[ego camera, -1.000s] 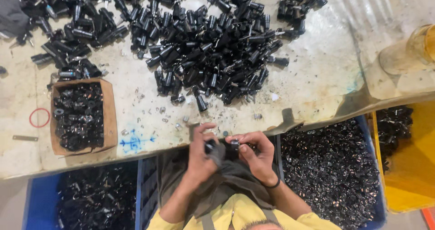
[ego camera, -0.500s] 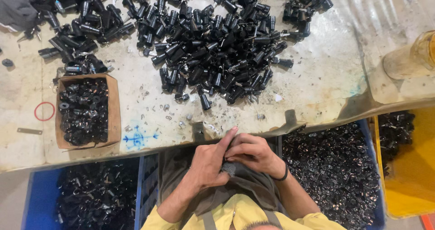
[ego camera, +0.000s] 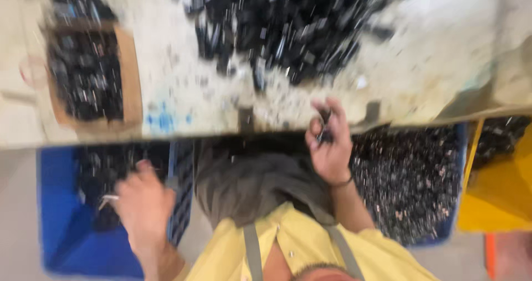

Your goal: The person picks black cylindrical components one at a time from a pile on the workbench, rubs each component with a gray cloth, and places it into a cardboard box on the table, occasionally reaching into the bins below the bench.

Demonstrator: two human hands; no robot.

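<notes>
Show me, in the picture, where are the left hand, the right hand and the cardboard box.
left hand [ego camera: 141, 200], head view, back of the hand
right hand [ego camera: 331, 142], head view, back of the hand
cardboard box [ego camera: 131, 76], head view, right wall

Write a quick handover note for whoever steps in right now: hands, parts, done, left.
Left hand: over the blue plastic crate of dark parts at the left, pinching something small and pale; picture blurred.
Right hand: at the edge of the worn pale worktable, holding a small black cylindrical part.
Done: small brown cardboard box on the table is full of black parts.
Left: big heap of black cylindrical parts remains on the table.
</notes>
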